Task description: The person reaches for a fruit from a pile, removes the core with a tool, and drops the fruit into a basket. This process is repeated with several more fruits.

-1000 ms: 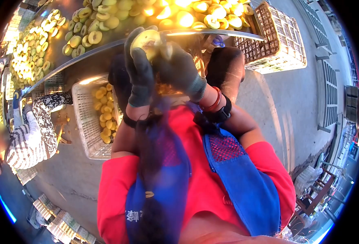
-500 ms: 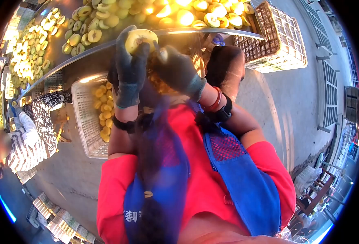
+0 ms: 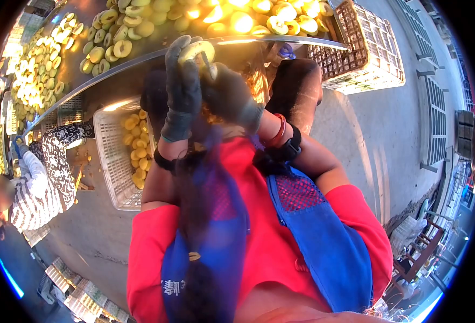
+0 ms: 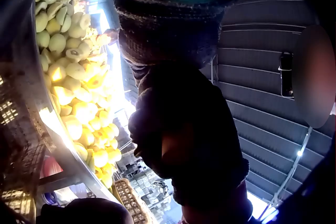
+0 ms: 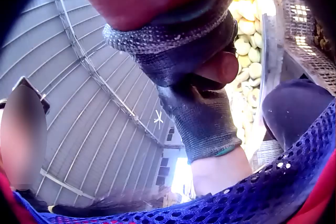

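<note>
- The left hand (image 3: 182, 94), in a dark glove, holds a cut fruit (image 3: 198, 51), its fingers bent up along one side of it.
- That fruit lines up with the near edge of the table (image 3: 280, 39) in the head view; whether it touches the edge, I cannot tell.
- The right hand (image 3: 229, 96), also gloved, is curled round a small tool (image 3: 213, 71), just beside the fruit and on the person's side of the table; the tool is too blurred to name.
- On the table, fruit halves (image 3: 132, 21) are heaped beyond the hands, many cut side up, brightest under the sunlight.
- A second heap (image 3: 43, 64) spreads over the left part of the table.
- A white crate (image 3: 111, 167) stands below the table, left of the person's legs, with yellow fruit (image 3: 139, 142) inside.
- Another crate (image 3: 380, 59) is beside the right end of the table.
- A person in a striped top (image 3: 35, 196) is near the left end of the table.
- A red band (image 3: 280, 131) and a black strap (image 3: 292, 146) circle the right wrist, nearer the body than the table.
</note>
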Demonstrator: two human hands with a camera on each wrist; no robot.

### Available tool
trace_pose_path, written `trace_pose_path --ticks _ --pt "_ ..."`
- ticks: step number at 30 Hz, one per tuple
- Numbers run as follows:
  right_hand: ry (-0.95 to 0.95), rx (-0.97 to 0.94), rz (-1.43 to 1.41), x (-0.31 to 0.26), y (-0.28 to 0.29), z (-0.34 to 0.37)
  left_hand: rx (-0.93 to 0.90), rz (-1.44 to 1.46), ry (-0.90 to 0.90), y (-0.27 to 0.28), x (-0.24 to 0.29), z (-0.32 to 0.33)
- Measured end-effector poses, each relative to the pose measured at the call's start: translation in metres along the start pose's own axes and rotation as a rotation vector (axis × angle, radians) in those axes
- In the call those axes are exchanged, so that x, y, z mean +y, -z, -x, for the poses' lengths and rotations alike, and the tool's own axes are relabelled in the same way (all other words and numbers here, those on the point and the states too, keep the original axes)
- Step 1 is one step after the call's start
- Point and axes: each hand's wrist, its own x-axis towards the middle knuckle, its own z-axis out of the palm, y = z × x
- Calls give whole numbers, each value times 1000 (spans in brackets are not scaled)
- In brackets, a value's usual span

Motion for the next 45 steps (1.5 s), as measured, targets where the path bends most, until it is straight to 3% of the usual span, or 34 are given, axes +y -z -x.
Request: trace_pose_path --ticks 1,4,7,10,13,16,19,22,25,31,40,42,43,45 --pt "-10 -8 -65 -1 0 0 -16 6 7 1 3 0" --pt "39 -62 171 6 0 -4 -48 24 33 3 6 1" --pt "83 -93 150 2 4 -7 -50 41 48 2 7 0" --pt "9 -109 -140 -3 6 -5 -48 83 56 2 7 0" --pt "-208 -277 -175 -3 12 -7 -49 150 94 4 -1 0" --pt "-34 -174 -92 -6 9 -5 -29 128 77 2 -3 2" --pt "58 -262 131 5 9 -8 -20 105 39 1 -8 3" --pt "-110 -288 -216 -1 13 -5 -45 176 81 2 -7 3" --pt "-488 -528 -573 -18 30 -6 -121 254 155 7 -9 3" --pt "-671 -641 -888 -1 31 -3 -303 362 272 18 -11 0" --pt "-477 -561 -727 9 20 5 -115 447 371 12 -4 8" --pt "-158 -480 -549 19 8 8 -8 451 407 11 -5 13" --pt "-1 -435 -459 19 4 9 100 740 606 20 -16 13" --pt "-11 -430 -239 12 3 15 -16 -500 -96 38 -26 11"
